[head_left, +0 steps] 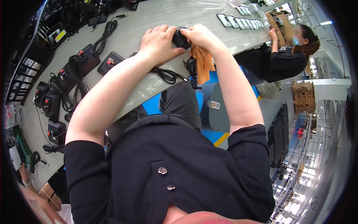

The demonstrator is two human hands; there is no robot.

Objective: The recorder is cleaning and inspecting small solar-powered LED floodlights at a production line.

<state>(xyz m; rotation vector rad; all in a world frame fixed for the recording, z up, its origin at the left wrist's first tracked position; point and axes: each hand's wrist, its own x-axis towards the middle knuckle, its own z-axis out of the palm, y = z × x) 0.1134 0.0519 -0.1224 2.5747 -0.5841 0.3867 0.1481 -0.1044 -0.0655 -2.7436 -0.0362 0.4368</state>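
Note:
At the table's near edge, a black power adapter (pixel 180 39) sits between my two hands. My left hand (pixel 157 44) is closed around its left side, with the thumb along the near edge. On its right end rests the thumb of my right hand (pixel 199 36), whose other fingers are mostly hidden. An orange cloth (pixel 203 64) comes out from under my right hand and hangs over the table edge. Beside the cloth dangles a bundled black cable (pixel 191 67). Another coiled cable (pixel 167 75) lies below my left wrist, partly over the edge.
Several black adapters (pixel 69 77) with coiled cables line the table's left side. One more adapter (pixel 110 62) lies near my left forearm. Rows of small white-and-dark pieces (pixel 238 22) lie at the far right. A co-worker (pixel 289 61) works there beside a cardboard box (pixel 285 28).

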